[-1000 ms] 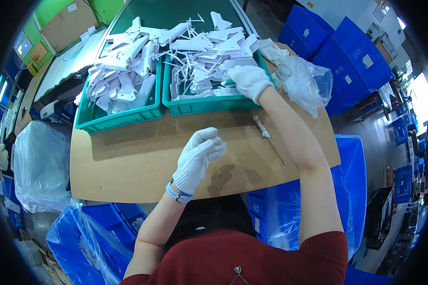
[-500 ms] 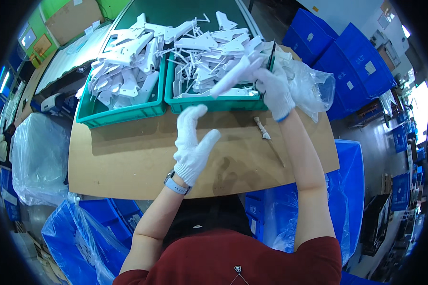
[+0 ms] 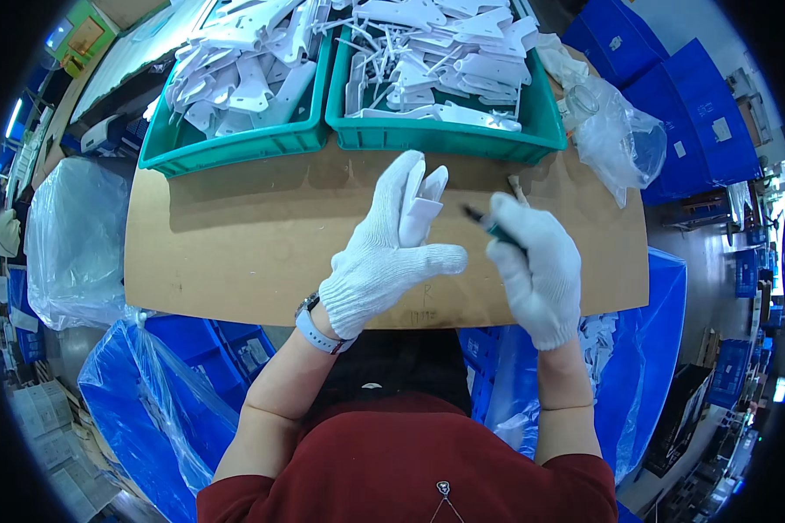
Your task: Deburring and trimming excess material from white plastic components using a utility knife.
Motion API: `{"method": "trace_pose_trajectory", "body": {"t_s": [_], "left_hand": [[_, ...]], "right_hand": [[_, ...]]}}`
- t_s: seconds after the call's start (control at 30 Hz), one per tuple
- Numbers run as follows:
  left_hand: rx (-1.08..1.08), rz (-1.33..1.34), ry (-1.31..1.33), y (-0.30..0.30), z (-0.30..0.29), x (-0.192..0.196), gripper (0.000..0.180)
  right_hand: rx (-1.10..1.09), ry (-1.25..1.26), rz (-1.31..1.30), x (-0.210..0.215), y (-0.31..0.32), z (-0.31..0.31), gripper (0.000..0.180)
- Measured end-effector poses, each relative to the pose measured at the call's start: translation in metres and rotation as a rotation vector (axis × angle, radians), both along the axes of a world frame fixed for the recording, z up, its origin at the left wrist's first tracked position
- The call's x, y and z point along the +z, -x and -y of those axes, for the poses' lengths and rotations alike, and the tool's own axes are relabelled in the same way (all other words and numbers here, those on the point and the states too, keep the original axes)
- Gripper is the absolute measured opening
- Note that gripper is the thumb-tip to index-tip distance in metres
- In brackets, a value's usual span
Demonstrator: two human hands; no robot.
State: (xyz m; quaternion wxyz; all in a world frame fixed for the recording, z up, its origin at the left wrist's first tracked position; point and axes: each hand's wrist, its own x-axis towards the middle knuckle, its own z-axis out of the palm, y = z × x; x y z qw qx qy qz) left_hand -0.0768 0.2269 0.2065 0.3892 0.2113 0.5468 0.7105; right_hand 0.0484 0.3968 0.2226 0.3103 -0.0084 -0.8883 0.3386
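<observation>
My left hand (image 3: 379,248), in a white knit glove, grips a small white plastic part (image 3: 420,216) between its fingers and palm, the thumb stretched out to the right. My right hand (image 3: 541,275), gloved the same way, is closed round a slim tool (image 3: 494,228) with a black tip and a dark green body; its kind is blurred. The tip points at the white part, a short gap away from it. Both hands are above the brown tabletop (image 3: 235,261). Beyond them, a right green crate (image 3: 445,137) and a left green crate (image 3: 235,150) are heaped with similar white parts.
A thin stick-like tool with a pale wrapped end (image 3: 518,189) lies behind my right hand, partly hidden. Clear plastic bags (image 3: 619,139) bunch beside the right crate. Blue bins with plastic liners (image 3: 161,410) flank me below the table edge. Stacked blue bins (image 3: 663,113) stand at far right.
My right hand has come back from the right crate toward me. The white part it carried is now in my left hand, which has closed on it. The crates appear farther up in view.
</observation>
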Motion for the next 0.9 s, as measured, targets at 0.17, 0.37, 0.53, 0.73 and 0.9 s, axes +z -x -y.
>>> {"method": "trace_pose_trajectory", "body": {"t_s": [0.17,0.37,0.53,0.73,0.9], "left_hand": [[0.052,0.043,-0.145,-0.004,-0.002,-0.001,0.11],[0.142,0.06,-0.121,-0.007,-0.001,-0.002,0.106],[0.218,-0.06,0.007,-0.007,0.0,-0.009,0.101],[0.267,-0.044,0.047,-0.01,0.0,-0.001,0.102],[0.31,0.027,-0.139,-0.01,0.002,-0.007,0.101]], "right_hand": [[0.071,-0.36,0.061,0.012,0.0,0.009,0.047],[0.058,-0.383,0.019,0.003,0.005,0.011,0.048],[0.048,-0.388,0.01,0.001,0.007,0.016,0.048],[0.044,-0.375,-0.041,-0.003,0.01,0.02,0.051],[0.01,-0.337,-0.039,-0.012,0.003,0.015,0.054]]}}
